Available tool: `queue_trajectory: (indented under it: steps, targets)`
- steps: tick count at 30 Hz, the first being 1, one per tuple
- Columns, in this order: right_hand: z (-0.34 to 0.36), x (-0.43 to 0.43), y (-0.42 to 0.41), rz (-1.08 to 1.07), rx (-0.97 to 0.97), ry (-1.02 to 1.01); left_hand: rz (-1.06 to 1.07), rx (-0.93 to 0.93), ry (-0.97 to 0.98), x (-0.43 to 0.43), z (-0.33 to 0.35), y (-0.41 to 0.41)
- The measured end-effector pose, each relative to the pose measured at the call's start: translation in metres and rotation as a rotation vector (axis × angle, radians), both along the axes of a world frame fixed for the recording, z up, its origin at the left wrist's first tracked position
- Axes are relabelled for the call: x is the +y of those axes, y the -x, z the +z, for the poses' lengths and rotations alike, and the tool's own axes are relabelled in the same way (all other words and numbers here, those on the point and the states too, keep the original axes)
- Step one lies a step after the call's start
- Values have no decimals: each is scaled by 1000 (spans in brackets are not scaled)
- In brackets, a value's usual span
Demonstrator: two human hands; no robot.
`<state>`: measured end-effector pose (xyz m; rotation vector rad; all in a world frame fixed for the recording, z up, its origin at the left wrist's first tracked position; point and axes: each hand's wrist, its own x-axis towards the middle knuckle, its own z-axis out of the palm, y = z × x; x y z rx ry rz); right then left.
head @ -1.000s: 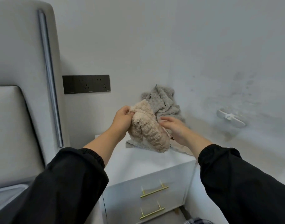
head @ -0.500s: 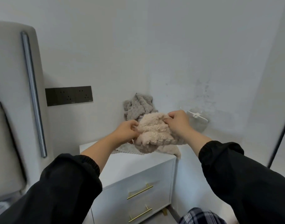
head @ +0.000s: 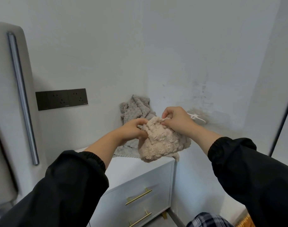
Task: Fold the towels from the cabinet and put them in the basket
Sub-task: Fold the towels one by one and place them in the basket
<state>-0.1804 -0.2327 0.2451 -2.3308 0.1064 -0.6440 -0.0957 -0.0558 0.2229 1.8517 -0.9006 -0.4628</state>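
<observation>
Both hands hold the beige towel [head: 161, 141] up just above the far right corner of the white cabinet [head: 126, 167], bunched into a fluffy lump rather than spread flat. The left hand [head: 131, 130] has its fingers curled into the towel's upper left side, thumb and fingertips pinching the pile. The right hand [head: 177, 120] is raised a little higher and pinches a thin bit of edge at the top between thumb and bent fingers. That looks like a search for a hem or corner, since a crumpled cloth cannot be folded until its edges are found and drawn apart. The lower part of the towel hangs loose and seems to brush the cabinet top, with one tail drooping past the front corner (whether it truly rests there is hard to tell). Behind it the grey towel [head: 136, 108] lies heaped against the wall in the back corner, one edge spilling flat over the top; it is probably waiting its turn. The drawers with brass handles [head: 138, 196] are closed. A dark socket panel [head: 61, 99] sits on the wall to the left, beside a padded headboard [head: 7, 95]. The basket is not in view, so folding has barely begun.
</observation>
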Motion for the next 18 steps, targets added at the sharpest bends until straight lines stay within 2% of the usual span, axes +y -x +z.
queue_trajectory:
  steps: [4,6,8,10,12,18]
  targets:
    - [-3,3,-8,-70,27,98,49,-12,52,-1,-4,-2]
    - [-4,5,-14,-137,70,199,103,-82,43,2,-9,-4]
    - [-8,6,-17,-214,135,272,195,-309,-77,9,-14,-6]
    - [-14,7,-21,-248,210,249,237,-617,-285,18,-20,-9]
    - [-22,8,-23,-246,232,208,226,-742,-411,29,-25,-10]
    - [-39,11,-25,-266,219,247,357,-517,-421,54,-34,-27]
